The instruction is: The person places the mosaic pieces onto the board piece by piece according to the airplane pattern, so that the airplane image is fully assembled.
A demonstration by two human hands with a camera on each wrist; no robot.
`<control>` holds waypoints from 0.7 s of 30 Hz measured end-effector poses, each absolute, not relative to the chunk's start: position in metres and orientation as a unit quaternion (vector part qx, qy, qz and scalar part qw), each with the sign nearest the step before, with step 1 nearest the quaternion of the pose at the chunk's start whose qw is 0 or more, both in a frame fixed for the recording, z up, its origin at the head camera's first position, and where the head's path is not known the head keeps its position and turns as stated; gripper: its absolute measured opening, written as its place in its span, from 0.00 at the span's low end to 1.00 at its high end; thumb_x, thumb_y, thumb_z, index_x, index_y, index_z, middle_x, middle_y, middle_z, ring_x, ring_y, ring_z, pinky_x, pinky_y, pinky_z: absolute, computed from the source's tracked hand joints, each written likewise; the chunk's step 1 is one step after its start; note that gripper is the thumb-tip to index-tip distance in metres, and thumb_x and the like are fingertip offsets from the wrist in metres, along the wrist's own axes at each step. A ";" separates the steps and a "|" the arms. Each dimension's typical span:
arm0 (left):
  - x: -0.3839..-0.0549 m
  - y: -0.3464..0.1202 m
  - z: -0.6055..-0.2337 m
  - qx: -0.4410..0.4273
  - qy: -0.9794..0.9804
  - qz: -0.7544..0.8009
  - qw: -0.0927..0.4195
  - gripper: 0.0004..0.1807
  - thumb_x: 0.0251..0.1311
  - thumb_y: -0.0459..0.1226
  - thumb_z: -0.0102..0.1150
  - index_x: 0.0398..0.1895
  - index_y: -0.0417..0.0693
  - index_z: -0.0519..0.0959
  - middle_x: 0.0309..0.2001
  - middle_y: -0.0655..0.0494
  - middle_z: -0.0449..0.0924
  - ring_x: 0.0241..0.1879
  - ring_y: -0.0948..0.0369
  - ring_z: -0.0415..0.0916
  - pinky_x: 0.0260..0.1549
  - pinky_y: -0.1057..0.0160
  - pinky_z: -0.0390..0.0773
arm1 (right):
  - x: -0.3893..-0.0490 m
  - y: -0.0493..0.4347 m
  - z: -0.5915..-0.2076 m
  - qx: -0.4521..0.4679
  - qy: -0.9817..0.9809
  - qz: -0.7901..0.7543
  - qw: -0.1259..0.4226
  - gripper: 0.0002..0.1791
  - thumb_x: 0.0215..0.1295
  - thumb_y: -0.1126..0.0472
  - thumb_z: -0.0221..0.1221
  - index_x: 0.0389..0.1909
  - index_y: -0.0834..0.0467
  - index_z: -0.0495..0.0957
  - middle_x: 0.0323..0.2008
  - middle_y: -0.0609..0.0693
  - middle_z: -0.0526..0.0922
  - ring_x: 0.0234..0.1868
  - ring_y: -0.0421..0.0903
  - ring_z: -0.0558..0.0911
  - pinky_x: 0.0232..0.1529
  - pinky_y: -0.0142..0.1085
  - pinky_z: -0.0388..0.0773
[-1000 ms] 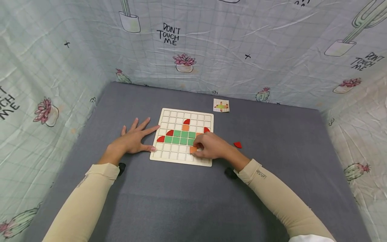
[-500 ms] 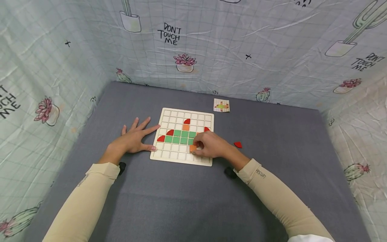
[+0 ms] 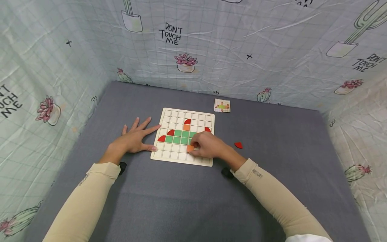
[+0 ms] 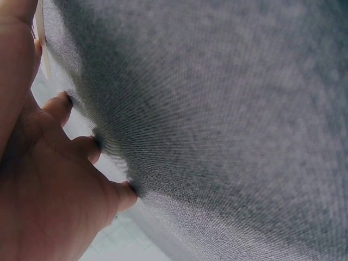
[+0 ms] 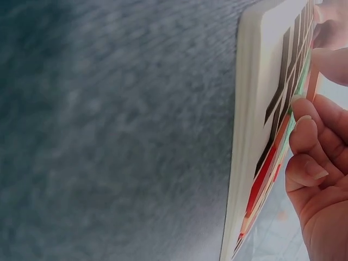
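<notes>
A pale wooden grid board [image 3: 165,154] lies on the grey cloth, with several green squares [image 3: 180,137] across its middle. Red quarter-round pieces [image 3: 161,138] stand at the left end of the green rows, and one tops an orange square above them. My right hand [image 3: 209,145] pinches another orange square [image 3: 189,148] between thumb and fingers, just below the lower green row; the right wrist view shows this orange square [image 5: 313,84] tilted up from the board. With fingers spread, my left hand [image 3: 130,140] touches the board's left edge with thumb and index finger; its other fingertips [image 4: 128,194] rest on the cloth.
One loose red quarter-round piece [image 3: 238,145] lies right of the board, near my right wrist. A small pattern card [image 3: 222,105] sits beyond the board's far right corner. A printed fabric backdrop [image 3: 211,67] encloses the table at the back and sides.
My right hand has shifted slightly left, carrying the orange square along below the green row. The left hand has stayed in place at the board's edge.
</notes>
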State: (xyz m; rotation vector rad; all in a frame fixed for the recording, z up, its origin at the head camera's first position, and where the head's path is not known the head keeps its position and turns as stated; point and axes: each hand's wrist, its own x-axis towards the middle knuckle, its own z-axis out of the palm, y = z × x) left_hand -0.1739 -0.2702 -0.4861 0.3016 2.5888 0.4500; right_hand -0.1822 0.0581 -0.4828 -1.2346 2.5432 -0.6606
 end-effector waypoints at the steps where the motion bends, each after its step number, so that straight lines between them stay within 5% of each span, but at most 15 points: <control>1: -0.174 -0.271 -0.487 0.110 0.949 0.165 0.245 0.57 0.55 0.67 0.69 0.84 0.75 0.50 0.87 0.51 0.30 0.84 0.35 0.21 0.72 0.20 0.29 | -0.182 0.057 -0.483 -0.423 0.870 -0.225 0.118 0.08 0.62 0.58 0.72 0.30 0.57 0.84 0.24 0.45 0.75 0.27 0.37 0.69 0.32 0.28 0.66; 21: -0.176 -0.270 -0.488 0.108 0.949 0.165 0.247 0.56 0.57 0.65 0.69 0.85 0.75 0.49 0.87 0.52 0.29 0.84 0.36 0.21 0.73 0.21 0.28 | -0.180 0.035 -0.484 -0.412 0.880 -0.205 0.113 0.10 0.64 0.56 0.72 0.30 0.57 0.84 0.23 0.43 0.71 0.27 0.37 0.67 0.31 0.28 0.62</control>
